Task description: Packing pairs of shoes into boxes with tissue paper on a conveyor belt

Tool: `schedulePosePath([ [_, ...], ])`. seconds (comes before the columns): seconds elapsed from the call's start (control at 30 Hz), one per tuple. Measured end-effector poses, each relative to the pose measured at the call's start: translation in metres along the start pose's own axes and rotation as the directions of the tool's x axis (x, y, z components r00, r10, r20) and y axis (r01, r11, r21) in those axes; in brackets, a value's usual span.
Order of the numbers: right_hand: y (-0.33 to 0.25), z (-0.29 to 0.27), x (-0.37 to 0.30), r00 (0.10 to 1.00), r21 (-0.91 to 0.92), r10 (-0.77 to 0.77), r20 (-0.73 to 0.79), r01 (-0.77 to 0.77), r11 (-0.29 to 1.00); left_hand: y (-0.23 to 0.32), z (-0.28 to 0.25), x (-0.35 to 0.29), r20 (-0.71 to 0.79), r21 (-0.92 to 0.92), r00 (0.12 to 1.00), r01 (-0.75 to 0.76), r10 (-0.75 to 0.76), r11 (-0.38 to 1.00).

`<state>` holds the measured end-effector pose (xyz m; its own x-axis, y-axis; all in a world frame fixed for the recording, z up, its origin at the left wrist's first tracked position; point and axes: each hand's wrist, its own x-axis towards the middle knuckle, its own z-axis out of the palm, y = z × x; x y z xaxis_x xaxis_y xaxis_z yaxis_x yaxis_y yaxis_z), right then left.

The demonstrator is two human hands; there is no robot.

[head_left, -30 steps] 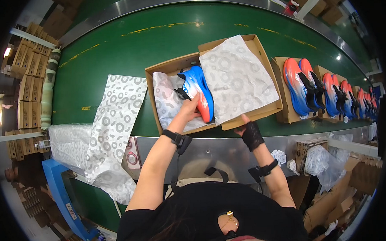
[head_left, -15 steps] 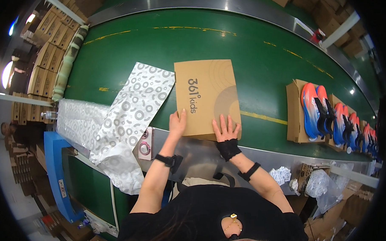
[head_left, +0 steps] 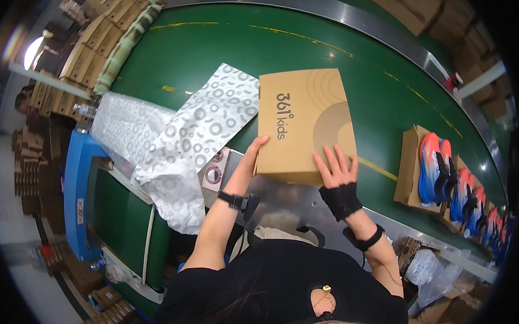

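Box: matt, smooth cardboard. Patterned sheet: creased paper. Green surface: smooth, low sheen. Edging: glossy metal.

Two hands, one touched shoebox (stacked ones aside), one blue frame

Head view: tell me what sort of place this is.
Probably a shoe-packing line: there is a closed box, shoes lined up along a green belt, and stacked boxes at the left.

The box is tan with brown arcs, the paper white with grey rings.
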<state>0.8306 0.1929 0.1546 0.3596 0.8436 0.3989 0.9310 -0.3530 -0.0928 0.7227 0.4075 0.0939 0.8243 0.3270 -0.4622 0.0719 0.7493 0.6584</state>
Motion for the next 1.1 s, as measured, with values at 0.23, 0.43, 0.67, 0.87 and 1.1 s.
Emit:
schedulePosePath([
  [0.23, -0.041, -0.004, -0.021, 0.981, 0.415, 0.169, -0.090, -0.117, 0.902, 0.037, -0.142, -0.157, -0.101, -0.218, 0.748, -0.660, 0.657, 0.718],
  [0.43, -0.060, 0.013, -0.049, 0.976, 0.547, 0.120, 0.184, -0.203, 0.812, 0.069, -0.170, -0.303, -0.649, -0.007, 0.335, -0.900, 0.683, 0.436],
  [0.67, -0.069, 0.026, -0.082, 0.912, 0.499, 0.155, 0.380, -0.343, 0.796, -0.028, -0.175, -0.250, -0.242, 0.950, 0.483, 0.295, 0.841, 0.104],
  [0.87, -0.061, 0.016, -0.093, 0.916, 0.481, 0.137, 0.377, -0.320, 0.816, -0.070, -0.172, -0.212, -0.194, 0.844, 0.574, 0.511, 0.796, -0.163],
  [1.1, -0.024, 0.010, -0.146, 0.905, 0.408, 0.283, 0.317, -0.400, 0.821, -0.017, -0.177, -0.192, -0.038, 0.995, 0.297, 0.098, 0.954, 0.009],
])
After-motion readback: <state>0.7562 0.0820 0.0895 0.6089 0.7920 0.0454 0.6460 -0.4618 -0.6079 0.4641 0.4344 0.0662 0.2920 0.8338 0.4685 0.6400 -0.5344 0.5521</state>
